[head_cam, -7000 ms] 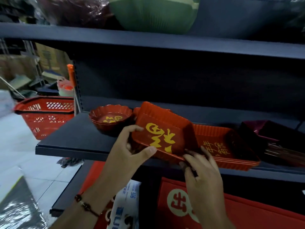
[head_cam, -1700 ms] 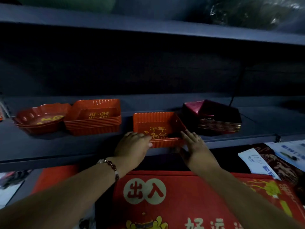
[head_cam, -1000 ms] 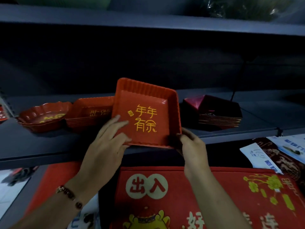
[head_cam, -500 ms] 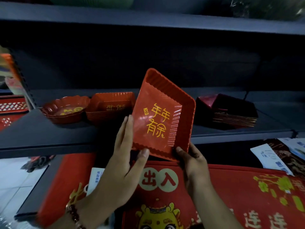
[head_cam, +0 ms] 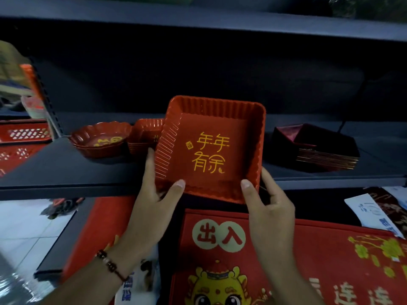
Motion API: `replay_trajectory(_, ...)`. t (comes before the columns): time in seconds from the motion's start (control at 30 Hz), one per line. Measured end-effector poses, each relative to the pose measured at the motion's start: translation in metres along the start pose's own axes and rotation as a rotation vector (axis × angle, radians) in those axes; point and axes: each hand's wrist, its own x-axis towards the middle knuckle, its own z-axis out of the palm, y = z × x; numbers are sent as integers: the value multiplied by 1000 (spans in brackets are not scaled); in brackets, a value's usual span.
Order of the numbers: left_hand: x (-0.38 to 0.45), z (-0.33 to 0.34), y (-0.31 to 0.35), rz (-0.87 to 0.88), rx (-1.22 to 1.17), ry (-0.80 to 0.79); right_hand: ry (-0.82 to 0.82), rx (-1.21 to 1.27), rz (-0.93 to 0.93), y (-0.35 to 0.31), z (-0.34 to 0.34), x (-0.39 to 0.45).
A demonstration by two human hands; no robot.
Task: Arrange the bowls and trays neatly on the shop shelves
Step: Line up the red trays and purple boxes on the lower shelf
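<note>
Dark shelf (head_cam: 66,170), red tray (head_cam: 211,150) between hands.

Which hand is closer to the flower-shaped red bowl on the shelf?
The left hand. It grips the red square tray's left corner, just right of the scalloped bowl. The right hand holds the tray's right corner, farther away.
</note>
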Motion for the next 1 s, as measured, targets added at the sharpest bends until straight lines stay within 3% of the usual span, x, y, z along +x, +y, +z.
replay_trajectory(0.27, 11, -11, -2, -60, -106, 38, -60, -206, -120, -11, 11, -17)
replay_trajectory(0.5, 10, -19, 4, 83, 75, -38, -226, -471, -227, -2, 25, -6)
replay_trajectory(0.63, 24, -35, 4, 49, 270, 105, -321, -615, -401, -3, 46, 26)
replay_trajectory(0.8, 71, -57, -1, 112, 287, 216, -435, -878, -588, -5, 90, 86)
replay_trajectory(1.0, 140, -87, -42, 169, 475, 190, -474, -954, -609, 16, 138, 134)
